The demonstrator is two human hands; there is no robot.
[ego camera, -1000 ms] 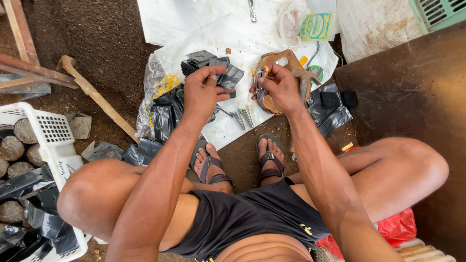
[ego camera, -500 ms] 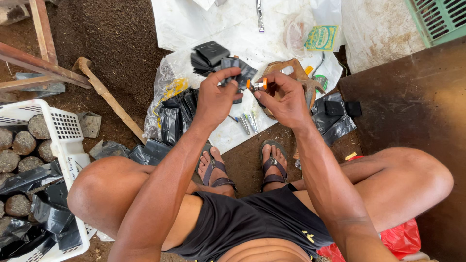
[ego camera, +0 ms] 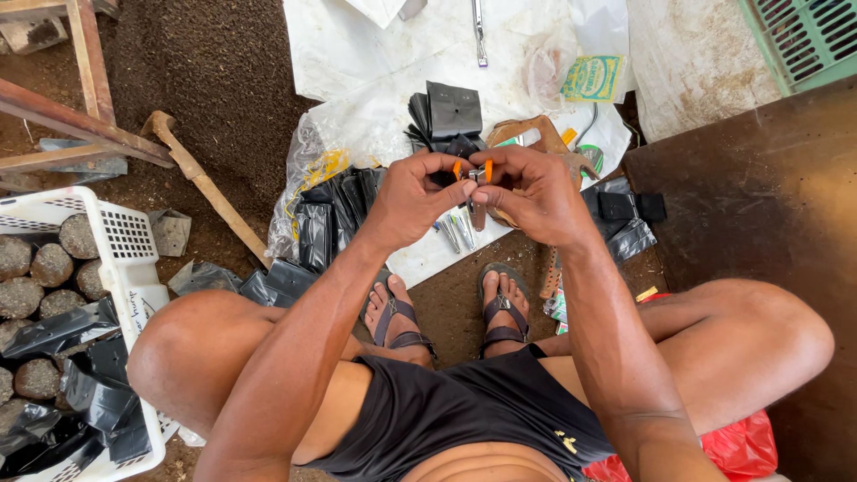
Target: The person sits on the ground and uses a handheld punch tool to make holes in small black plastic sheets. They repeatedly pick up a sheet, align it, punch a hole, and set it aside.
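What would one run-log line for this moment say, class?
left hand: pinching small orange-handled tool | right hand: pinching same tool | below: black plastic bags on white sheet | left: white crate

- Lit evenly by soft, diffuse daylight; no single source in view.
- Shadows faint and short, gathered under the legs and beneath the left hand (ego camera: 415,192) and right hand (ego camera: 536,192).
- Near overexposure on the white plastic sheet (ego camera: 357,54) at top, with mild glare on the glossy black bags (ego camera: 335,214).
- Sharp focus across the centre; no visible motion blur.
- Wide-angle stretching at the edges, most evident in the white basket (ego camera: 134,268) and the knees.
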